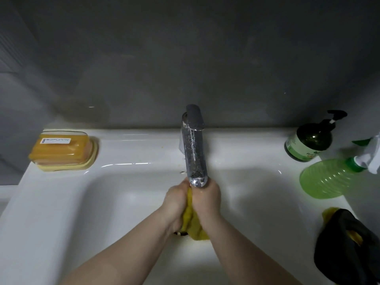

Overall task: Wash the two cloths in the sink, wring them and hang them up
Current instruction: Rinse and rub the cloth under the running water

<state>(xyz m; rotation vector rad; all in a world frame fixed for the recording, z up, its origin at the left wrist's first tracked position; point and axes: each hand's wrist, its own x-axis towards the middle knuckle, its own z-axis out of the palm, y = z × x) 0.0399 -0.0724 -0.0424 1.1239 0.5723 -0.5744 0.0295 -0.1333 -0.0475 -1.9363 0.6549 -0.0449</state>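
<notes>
Left hand (174, 200) and right hand (207, 199) are gripping the yellow cloth (192, 223) under the tap (194, 147) in the sink (102, 202); washing seems underway. The dark cloth (345, 249) is lying on the right rim, with wringing and hanging apparently not yet done.

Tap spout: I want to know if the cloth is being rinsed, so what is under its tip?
The left hand and right hand grip the yellow cloth right below the spout. They cover any water stream and most of the drain.
</notes>
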